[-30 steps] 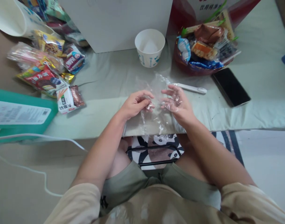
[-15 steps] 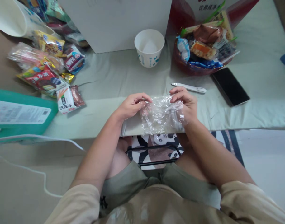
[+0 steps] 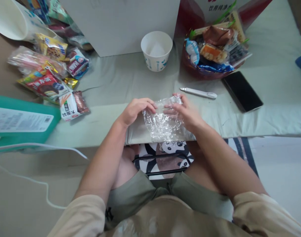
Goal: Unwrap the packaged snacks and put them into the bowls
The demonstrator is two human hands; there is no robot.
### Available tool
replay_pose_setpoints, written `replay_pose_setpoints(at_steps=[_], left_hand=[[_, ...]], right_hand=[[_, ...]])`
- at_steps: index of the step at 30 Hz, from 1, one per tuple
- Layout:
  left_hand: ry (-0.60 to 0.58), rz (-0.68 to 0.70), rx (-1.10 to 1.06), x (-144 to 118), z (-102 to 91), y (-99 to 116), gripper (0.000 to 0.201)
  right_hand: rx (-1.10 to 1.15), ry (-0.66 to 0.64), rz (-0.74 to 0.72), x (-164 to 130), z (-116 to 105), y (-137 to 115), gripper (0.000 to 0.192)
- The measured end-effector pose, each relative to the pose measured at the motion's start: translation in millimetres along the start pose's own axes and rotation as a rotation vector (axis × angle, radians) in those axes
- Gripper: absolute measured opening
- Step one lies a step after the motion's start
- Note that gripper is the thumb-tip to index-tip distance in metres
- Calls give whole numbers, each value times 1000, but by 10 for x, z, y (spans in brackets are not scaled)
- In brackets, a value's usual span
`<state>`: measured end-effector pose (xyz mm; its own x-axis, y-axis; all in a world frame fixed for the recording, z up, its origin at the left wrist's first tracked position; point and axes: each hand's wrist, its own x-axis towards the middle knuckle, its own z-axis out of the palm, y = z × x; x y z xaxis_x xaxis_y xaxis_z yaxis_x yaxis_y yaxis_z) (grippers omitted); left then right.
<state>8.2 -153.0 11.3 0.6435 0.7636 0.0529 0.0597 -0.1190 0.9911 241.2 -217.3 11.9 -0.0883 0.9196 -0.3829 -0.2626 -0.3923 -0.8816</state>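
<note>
Since a moment before, both hands had drawn together at the near edge of the worktop, the left hand and right hand pinching the clear plastic wrapper, now crumpled smaller between them.

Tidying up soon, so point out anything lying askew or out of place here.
The large paper cup at far left lies tipped on its side, while the small paper cup stands upright. Snack packets sprawl loose beside it. Both hands hold crumpled clear plastic wrap. Nothing looks spilled.
</note>
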Motion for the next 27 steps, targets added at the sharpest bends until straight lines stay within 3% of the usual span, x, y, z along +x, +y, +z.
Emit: replay_pose_setpoints(at_steps=[3,5,8,11,16,19,22,25,27], left_hand=[[175,22,32,-2,69,-13,19],[252,-31,-134,1,132,-7,47],[143,-241,-425,16,237,23,66],[48,-414,-414,42,333,53,46],[210,-406,-246,64,365,102,14],[162,-455,-179,40,316,142,11],[85,-472,-210,9,262,148,19],[88,-429,-293,-5,207,118,28],[121,-365,-327,-4,165,101,24]], right_hand=[[-159,-13,-40,-26,17,29,65],[-181,0,-78,-31,24,29,57],[-109,47,-163,-13,32,10,55],[-28,75,-177,10,17,-11,57],[-270,-78,-63,-19,-60,-28,34],[-317,-112,-61,-48,-76,-29,24],[-268,-67,-111,-50,-63,-23,29],[-159,-13,-227,-47,-64,-18,30],[-92,-10,-269,-57,-82,-27,22]])
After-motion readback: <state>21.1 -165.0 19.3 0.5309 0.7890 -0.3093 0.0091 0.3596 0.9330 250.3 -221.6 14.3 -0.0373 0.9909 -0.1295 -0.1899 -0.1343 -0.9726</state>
